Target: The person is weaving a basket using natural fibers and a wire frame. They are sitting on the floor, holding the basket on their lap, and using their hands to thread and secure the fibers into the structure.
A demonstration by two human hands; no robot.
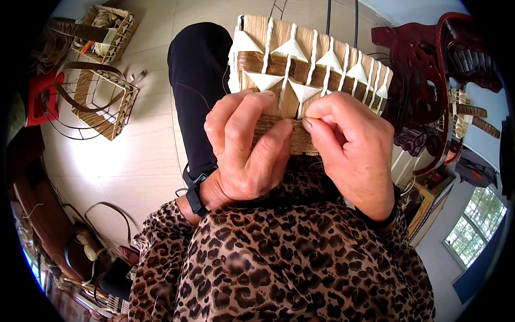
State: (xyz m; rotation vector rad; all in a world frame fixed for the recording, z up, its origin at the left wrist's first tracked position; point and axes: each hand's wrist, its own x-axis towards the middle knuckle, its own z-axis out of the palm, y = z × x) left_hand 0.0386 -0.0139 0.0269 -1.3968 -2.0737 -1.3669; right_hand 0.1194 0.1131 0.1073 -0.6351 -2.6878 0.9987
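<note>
A woven straw basket (311, 59), tan and brown with white triangle patterns and white cord stripes, is held up close in front of me. My left hand (244, 147) grips its lower left edge, thumb and fingers curled over the weave. My right hand (351, 145) holds the lower right edge, with fingertips pinching at the braided rim where the two hands meet. A black watch strap sits on my left wrist. Leopard-print sleeves cover both forearms.
Two more woven square baskets (104, 99) (107, 29) lie on the pale tiled floor at upper left, next to a red stool (40, 96). A dark red carved wooden chair (429, 64) stands at right. Loose straps and straw lie at lower left. My black-trousered leg (198, 80) stretches forward.
</note>
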